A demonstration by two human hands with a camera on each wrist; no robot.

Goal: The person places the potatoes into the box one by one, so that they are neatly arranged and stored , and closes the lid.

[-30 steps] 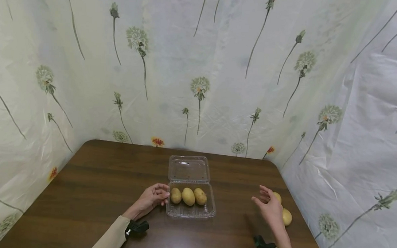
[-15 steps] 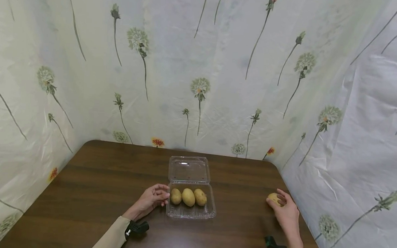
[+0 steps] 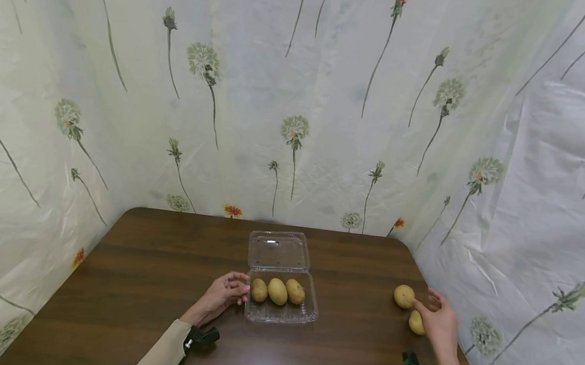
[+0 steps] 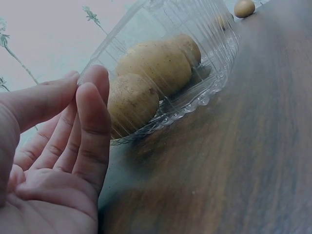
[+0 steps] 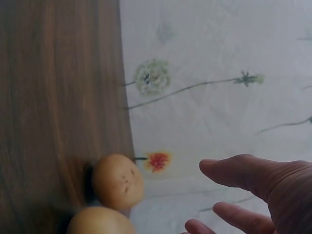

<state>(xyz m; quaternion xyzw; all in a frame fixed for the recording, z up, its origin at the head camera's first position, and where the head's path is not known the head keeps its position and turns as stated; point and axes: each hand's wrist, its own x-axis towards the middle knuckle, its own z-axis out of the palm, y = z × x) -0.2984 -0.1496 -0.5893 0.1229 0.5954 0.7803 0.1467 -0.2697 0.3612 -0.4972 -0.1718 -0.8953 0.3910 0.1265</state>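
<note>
A clear plastic clamshell container lies with its lid folded back on the table. Three potatoes sit in a row in its base. With thumb and index finger, my left hand pinches the container's left rim, as the left wrist view also shows. Two loose potatoes lie at the table's right side: a farther potato and a nearer potato, the latter partly covered by my right hand. This hand hovers at their right with thumb and fingers spread apart. In the right wrist view it is apart from both potatoes.
The dark wooden table has its right edge close beside the right hand. A flower-printed curtain surrounds the table at the back and sides. Each wrist wears a black camera mount.
My right hand has moved right and toward me, first over the farther potato, then off to the side of the nearer one. The left hand and container stay put.
</note>
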